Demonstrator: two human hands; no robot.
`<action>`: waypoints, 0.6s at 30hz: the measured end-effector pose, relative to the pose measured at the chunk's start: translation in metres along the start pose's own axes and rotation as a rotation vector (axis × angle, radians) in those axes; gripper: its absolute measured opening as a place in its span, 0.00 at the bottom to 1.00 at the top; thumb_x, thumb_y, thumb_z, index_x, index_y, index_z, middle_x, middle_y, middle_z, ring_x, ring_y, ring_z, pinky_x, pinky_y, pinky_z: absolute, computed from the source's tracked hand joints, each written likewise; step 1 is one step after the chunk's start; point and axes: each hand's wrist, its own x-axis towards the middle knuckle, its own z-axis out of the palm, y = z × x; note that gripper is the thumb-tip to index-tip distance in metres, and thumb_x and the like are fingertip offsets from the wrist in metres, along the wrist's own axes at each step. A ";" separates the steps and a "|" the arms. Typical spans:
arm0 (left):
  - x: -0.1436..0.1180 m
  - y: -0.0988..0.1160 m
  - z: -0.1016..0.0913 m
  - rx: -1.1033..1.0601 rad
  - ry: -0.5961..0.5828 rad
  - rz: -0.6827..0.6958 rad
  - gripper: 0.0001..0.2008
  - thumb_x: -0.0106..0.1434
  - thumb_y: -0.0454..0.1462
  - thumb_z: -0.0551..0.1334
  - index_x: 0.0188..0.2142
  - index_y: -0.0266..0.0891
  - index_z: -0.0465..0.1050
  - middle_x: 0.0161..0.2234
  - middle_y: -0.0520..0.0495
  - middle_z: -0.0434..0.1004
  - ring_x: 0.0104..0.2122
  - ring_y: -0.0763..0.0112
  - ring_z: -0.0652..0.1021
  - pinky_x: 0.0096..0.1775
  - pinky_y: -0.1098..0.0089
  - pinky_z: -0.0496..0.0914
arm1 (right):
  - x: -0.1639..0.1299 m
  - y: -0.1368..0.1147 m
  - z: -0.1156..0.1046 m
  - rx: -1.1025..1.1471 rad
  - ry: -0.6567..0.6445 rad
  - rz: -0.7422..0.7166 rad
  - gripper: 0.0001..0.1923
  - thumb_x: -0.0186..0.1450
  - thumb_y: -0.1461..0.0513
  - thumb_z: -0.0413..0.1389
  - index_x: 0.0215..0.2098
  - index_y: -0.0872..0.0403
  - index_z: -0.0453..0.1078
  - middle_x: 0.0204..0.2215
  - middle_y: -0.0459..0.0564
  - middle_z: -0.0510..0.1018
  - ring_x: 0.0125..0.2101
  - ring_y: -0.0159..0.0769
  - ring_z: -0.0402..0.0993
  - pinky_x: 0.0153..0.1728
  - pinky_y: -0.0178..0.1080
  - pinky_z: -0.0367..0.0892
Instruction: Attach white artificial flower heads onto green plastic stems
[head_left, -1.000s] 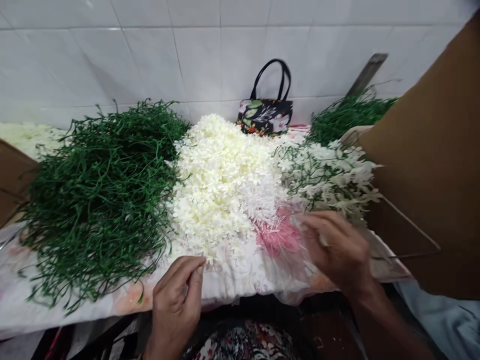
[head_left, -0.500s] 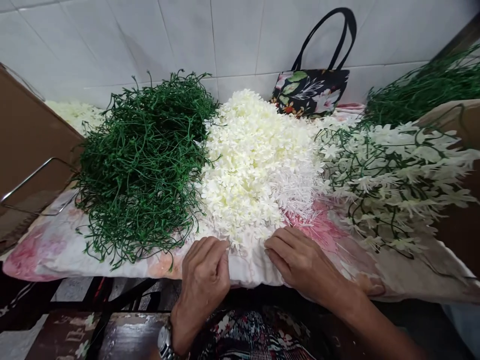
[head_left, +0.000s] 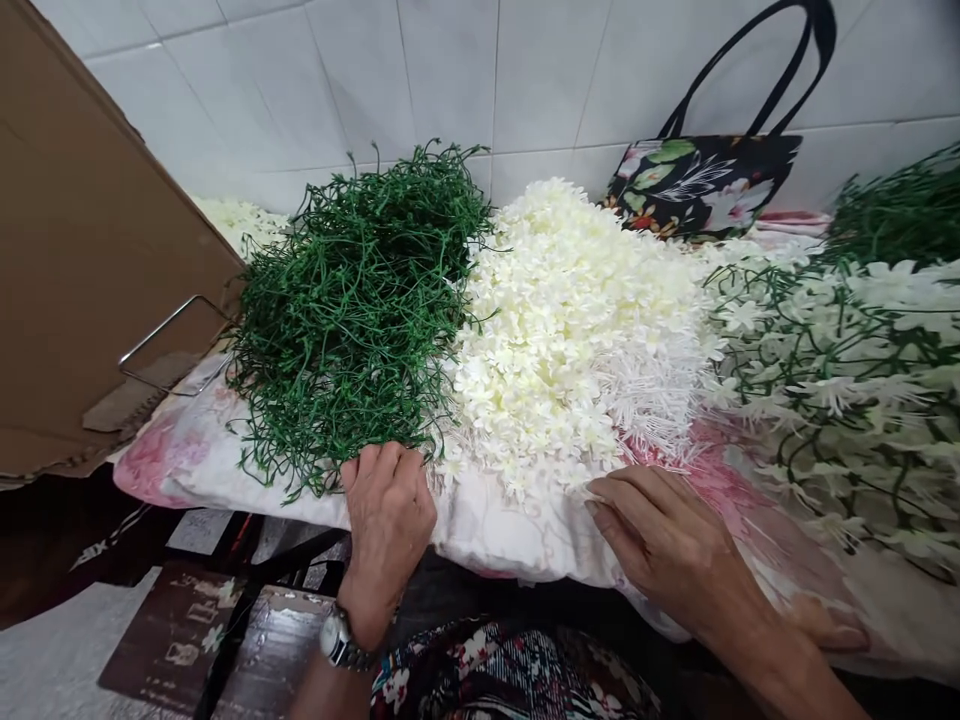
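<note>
Cloth (head_left: 510, 525) beneath green stems (head_left: 352, 320) and white blossoms (head_left: 555, 310), tiled wall (head_left: 450, 80) behind, left grip (head_left: 391, 510) curled, right grip (head_left: 667, 530) pinched, any contents unclear.

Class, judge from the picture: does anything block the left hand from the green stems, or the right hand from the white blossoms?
Nothing visible does. The left hand is at the near edge of the green stems; the right hand is by the near edge of the white blossoms.
</note>
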 end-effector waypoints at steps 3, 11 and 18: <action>-0.003 0.000 0.002 -0.114 0.084 -0.042 0.11 0.59 0.26 0.54 0.24 0.40 0.66 0.25 0.47 0.71 0.30 0.62 0.68 0.34 0.63 0.58 | -0.001 0.000 0.001 0.008 0.009 -0.002 0.05 0.66 0.68 0.50 0.33 0.56 0.67 0.28 0.51 0.72 0.31 0.37 0.67 0.34 0.40 0.62; -0.002 0.003 -0.003 -0.448 0.328 -0.064 0.07 0.61 0.27 0.56 0.30 0.39 0.68 0.31 0.46 0.74 0.35 0.64 0.72 0.39 0.62 0.62 | -0.003 0.003 0.003 0.057 0.092 0.011 0.05 0.64 0.69 0.52 0.34 0.55 0.67 0.28 0.49 0.73 0.30 0.34 0.69 0.34 0.38 0.66; 0.012 0.040 -0.020 -0.608 0.307 0.191 0.09 0.59 0.24 0.55 0.31 0.39 0.65 0.25 0.49 0.71 0.31 0.66 0.70 0.37 0.62 0.61 | 0.015 -0.022 -0.015 0.090 0.266 0.023 0.12 0.63 0.69 0.52 0.44 0.54 0.66 0.36 0.52 0.74 0.36 0.36 0.72 0.35 0.38 0.69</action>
